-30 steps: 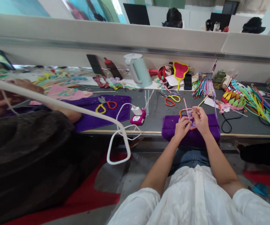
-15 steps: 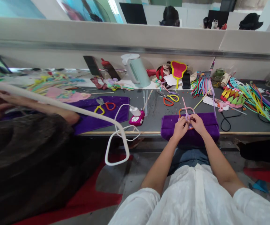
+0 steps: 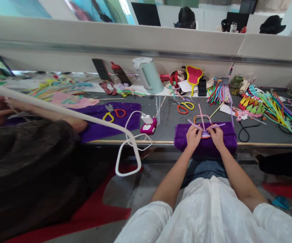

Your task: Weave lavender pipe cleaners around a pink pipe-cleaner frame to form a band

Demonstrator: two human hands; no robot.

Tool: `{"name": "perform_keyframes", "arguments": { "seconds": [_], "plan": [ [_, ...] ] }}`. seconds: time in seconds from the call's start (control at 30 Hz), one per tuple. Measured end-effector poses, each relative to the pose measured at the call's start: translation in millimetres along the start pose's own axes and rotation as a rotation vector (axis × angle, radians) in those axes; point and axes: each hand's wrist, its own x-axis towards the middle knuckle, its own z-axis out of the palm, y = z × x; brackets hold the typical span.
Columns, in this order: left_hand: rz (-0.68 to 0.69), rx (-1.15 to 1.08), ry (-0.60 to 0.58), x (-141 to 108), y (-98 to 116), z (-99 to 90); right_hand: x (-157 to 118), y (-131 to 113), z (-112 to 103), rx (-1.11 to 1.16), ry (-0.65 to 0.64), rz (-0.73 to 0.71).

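Left hand (image 3: 193, 137) and right hand (image 3: 216, 136) pinch a lilac stem (image 3: 218, 126) across the pink-orange loop (image 3: 207, 116) over purple cloth (image 3: 180, 135), right of centre, seemingly mid-wrapping, so the next move calls for even tension on both free ends.

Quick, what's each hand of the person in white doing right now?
Left hand: closed, pinching a light purple strip.
Right hand: closed, pinching a light purple end, maybe of the same strip.
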Motion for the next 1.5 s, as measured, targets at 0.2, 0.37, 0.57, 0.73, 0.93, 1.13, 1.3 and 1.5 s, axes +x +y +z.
{"name": "perform_keyframes", "arguments": {
  "seconds": [0.2, 0.37, 0.57, 0.73, 0.93, 1.13, 1.3, 1.5],
  "plan": [
    [-0.021, -0.055, 0.048, 4, -3, -0.5, 2, 0, 0, 0.056, 0.048, 0.006],
    [-0.035, -0.037, 0.106, 3, -4, 1.0, 4, 4, -1, 0.075, 0.065, 0.025],
    [-0.123, -0.063, 0.19, 3, -7, 10.4, 7, 4, 5, 0.05, 0.119, 0.036],
    [-0.146, -0.157, 0.274, 20, -14, 26.3, 21, 4, 15, -0.002, 0.186, -0.013],
    [-0.208, -0.448, 0.292, 52, -17, 53.5, 53, 15, 17, -0.003, 0.329, -0.057],
    [-0.275, -0.649, 0.3, 59, -21, 65.4, 69, 38, 17, 0.058, 0.457, -0.04],
    [-0.312, -0.808, 0.256, 56, -24, 66.5, 69, 45, 15, 0.227, 0.325, -0.001],
    [-0.371, -0.99, 0.307, 57, -26, 71.0, 69, 44, 12, 0.098, 0.34, -0.028]
  ]
}}
